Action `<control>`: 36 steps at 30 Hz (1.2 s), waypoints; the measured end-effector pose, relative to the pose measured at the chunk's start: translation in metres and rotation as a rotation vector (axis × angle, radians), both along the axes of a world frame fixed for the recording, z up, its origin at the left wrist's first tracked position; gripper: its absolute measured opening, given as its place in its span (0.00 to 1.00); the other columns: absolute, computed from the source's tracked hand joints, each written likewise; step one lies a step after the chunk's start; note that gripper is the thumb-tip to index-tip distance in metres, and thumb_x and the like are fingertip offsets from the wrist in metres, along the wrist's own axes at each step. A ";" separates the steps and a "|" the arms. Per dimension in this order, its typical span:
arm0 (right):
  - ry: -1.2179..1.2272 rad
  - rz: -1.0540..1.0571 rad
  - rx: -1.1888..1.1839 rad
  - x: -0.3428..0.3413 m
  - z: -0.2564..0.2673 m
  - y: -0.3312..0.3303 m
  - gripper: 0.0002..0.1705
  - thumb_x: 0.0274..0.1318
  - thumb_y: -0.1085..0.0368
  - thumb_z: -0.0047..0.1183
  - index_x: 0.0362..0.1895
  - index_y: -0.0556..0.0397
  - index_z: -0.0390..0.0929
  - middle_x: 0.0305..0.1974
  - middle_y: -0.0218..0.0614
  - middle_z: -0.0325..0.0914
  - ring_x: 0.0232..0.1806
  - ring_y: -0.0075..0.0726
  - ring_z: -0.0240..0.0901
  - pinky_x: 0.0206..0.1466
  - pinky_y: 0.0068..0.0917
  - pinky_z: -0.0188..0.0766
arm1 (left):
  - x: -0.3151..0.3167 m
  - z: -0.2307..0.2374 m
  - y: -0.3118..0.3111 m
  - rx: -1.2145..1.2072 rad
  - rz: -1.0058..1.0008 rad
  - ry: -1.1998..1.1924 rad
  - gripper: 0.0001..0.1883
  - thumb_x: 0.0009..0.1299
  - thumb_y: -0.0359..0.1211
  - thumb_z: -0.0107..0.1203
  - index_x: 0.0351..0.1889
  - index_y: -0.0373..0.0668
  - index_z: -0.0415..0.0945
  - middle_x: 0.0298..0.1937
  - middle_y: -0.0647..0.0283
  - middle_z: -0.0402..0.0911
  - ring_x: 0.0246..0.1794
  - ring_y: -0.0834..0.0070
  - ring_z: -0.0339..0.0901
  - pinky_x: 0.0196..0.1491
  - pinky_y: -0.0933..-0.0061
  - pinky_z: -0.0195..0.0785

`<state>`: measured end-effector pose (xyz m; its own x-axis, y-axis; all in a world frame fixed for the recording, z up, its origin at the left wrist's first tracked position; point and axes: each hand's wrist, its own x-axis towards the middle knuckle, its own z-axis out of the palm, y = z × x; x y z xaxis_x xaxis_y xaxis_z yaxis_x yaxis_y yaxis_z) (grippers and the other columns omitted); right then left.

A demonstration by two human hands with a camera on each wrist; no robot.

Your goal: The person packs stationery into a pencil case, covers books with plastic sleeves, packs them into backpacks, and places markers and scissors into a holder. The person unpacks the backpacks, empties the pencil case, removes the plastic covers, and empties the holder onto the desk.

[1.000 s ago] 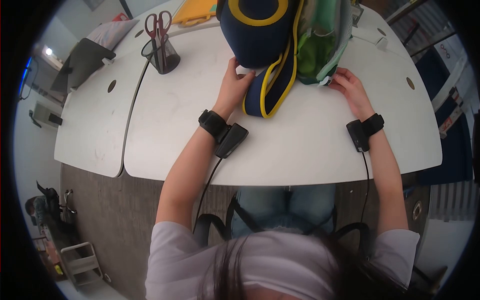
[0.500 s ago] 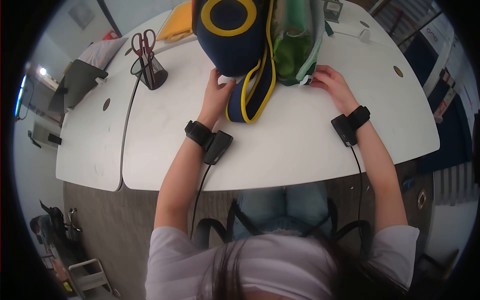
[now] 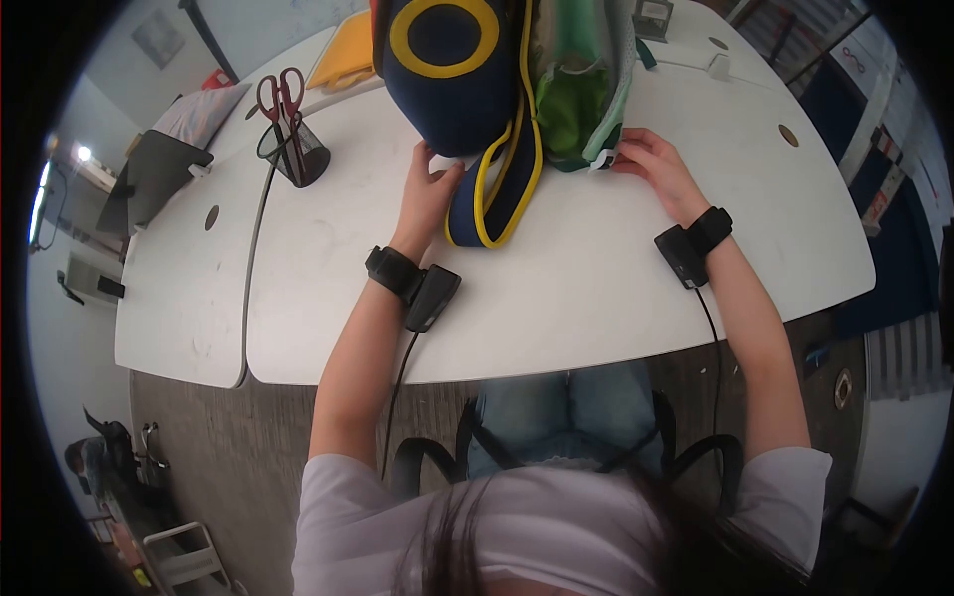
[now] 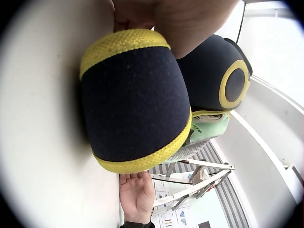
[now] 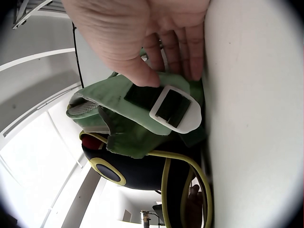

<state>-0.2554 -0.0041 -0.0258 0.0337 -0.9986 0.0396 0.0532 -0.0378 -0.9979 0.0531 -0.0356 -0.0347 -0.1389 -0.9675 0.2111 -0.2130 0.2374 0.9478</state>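
A navy bag with yellow trim point(image 3: 452, 109) stands upright at the table's far middle, its looped strap point(image 3: 512, 204) lying toward the person. Against its right side is a green bag point(image 3: 574, 104). The left hand point(image 3: 427, 194) touches the navy bag's lower left, thumb apart from the fingers; in the left wrist view the strap point(image 4: 135, 102) hides part of it. At the green bag's lower right corner, the right hand point(image 3: 661, 174) has its fingers extended. Its thumb touches the green strap beside a white buckle point(image 5: 175, 109) in the right wrist view.
Scissors point(image 3: 281, 94) stand in a mesh cup point(image 3: 303, 159) left of the bags. A yellow folder point(image 3: 343, 50) lies behind, a dark laptop-like panel point(image 3: 159, 174) at the far left. A seam splits the white table point(image 3: 556, 298).
The head view has turned and shifted, so the bags and both hands appear further left and slightly lower. Each hand stays at its bag, with little change in finger pose.
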 end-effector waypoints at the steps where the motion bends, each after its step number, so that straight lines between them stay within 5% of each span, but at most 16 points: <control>1: 0.008 0.013 -0.014 0.000 0.000 0.000 0.20 0.56 0.63 0.49 0.50 0.62 0.66 0.41 0.37 0.73 0.41 0.29 0.71 0.49 0.22 0.67 | 0.000 -0.001 -0.001 -0.014 0.002 -0.014 0.28 0.65 0.31 0.51 0.61 0.34 0.52 0.61 0.49 0.61 0.44 0.69 0.75 0.47 0.75 0.68; 30: -0.003 0.000 -0.066 0.001 0.000 0.003 0.18 0.54 0.64 0.49 0.47 0.60 0.66 0.38 0.38 0.72 0.38 0.29 0.72 0.47 0.23 0.69 | -0.001 0.003 0.002 -0.006 -0.057 0.043 0.23 0.65 0.29 0.50 0.57 0.35 0.57 0.60 0.53 0.64 0.48 0.68 0.72 0.50 0.76 0.65; 36: 0.006 0.008 -0.095 -0.002 -0.006 0.002 0.17 0.54 0.63 0.49 0.45 0.60 0.66 0.37 0.37 0.72 0.36 0.27 0.72 0.45 0.22 0.69 | 0.004 -0.003 -0.006 0.015 -0.094 0.042 0.23 0.66 0.29 0.49 0.58 0.35 0.57 0.60 0.53 0.64 0.61 0.68 0.61 0.58 0.74 0.56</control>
